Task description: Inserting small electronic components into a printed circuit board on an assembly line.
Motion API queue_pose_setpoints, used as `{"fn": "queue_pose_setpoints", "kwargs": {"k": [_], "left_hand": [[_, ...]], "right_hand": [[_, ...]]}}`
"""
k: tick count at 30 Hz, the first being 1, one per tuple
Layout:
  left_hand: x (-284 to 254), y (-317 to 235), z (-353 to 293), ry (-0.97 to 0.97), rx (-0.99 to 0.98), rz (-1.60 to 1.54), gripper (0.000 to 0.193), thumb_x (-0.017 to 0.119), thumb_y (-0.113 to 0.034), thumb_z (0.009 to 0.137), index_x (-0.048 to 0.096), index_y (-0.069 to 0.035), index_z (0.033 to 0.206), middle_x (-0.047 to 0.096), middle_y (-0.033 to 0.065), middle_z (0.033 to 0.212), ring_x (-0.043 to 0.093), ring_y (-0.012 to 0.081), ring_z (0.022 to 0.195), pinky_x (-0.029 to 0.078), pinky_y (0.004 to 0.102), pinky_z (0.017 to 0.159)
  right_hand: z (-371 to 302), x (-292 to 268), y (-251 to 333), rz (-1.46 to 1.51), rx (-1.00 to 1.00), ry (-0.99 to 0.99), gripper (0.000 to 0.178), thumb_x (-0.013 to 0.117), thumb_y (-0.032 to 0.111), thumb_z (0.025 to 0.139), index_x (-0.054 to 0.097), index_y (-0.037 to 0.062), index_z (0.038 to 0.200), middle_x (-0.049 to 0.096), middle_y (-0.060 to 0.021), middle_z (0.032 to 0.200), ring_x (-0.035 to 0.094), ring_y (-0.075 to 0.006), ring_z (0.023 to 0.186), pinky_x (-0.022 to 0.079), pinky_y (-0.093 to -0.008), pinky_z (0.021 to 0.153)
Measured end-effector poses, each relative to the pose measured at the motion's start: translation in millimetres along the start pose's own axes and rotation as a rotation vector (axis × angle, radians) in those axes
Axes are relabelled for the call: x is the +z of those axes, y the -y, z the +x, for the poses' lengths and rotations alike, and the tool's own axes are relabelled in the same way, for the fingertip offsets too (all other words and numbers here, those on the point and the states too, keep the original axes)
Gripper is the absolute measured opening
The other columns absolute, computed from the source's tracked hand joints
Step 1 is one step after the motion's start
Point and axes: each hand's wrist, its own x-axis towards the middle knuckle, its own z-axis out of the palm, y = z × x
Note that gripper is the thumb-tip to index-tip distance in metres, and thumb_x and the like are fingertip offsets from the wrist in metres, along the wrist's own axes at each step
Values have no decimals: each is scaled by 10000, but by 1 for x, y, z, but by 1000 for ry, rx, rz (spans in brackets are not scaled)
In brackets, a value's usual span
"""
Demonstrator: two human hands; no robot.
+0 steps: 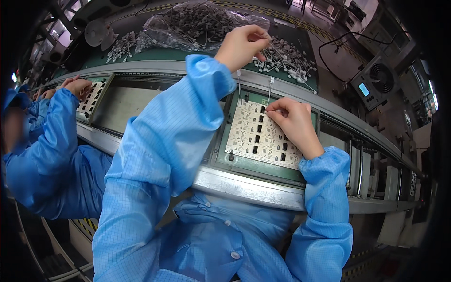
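My left hand (242, 48) is raised over a loose pile of short cable leads (286, 58) with pale connectors, beyond the conveyor. Its fingers are curled into a pinch, and what they hold is hidden among the leads. My right hand (295, 123) pinches the lower end of a white-tipped cable lead (270, 89) at the upper part of a cream circuit board panel (246, 134). That panel carries several black components and lies in a green carrier (221, 157). A second cable lead (239, 84) stands up at the panel's upper left corner.
A clear plastic bag (183, 28) full of leads lies on the green bench. At left a co-worker in blue (51, 141) handles another panel (91, 101). The conveyor's metal rail (249, 188) runs before me. A fan unit with a lit display (376, 82) stands far right.
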Motion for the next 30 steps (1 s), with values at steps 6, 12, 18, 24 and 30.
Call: {"fn": "queue_pose_setpoints", "kwargs": {"k": [6,12,18,24,30], "left_hand": [[-25,-3,-45,24,-64,-188,192,695,-174,941,683,-3,1027,737,82,962,695,122,812,528,257,732],[-26,19,-58,65,18,93,115,695,-124,905,682,-79,1009,715,11,914,673,137,857,492,280,715],[-42,5,-67,-42,636,634,95,686,-79,849,642,-100,931,680,34,879,637,250,854,468,379,738],[-39,-10,-77,-78,536,517,94,692,-77,850,647,-98,930,674,37,861,629,240,840,458,375,746],[-24,-16,-116,261,376,702,58,679,-143,864,657,-111,908,681,19,850,619,228,879,406,375,818]], "right_hand": [[-1,-3,1,-74,16,-7,84,736,147,849,742,71,885,680,-3,766,573,-126,688,342,-306,875],[1,-4,-1,-52,-3,51,71,701,151,871,728,87,882,658,18,759,565,-119,681,297,-332,902],[0,-9,7,-166,-101,66,91,688,160,873,732,83,893,637,7,744,555,-152,695,303,-336,879],[-6,-27,10,-181,-118,197,125,663,169,880,748,95,934,622,-27,828,565,-191,809,312,-356,866],[11,-37,-30,-355,-69,-154,196,679,189,875,715,113,1052,604,-58,972,558,-235,1006,361,-387,872]]}}
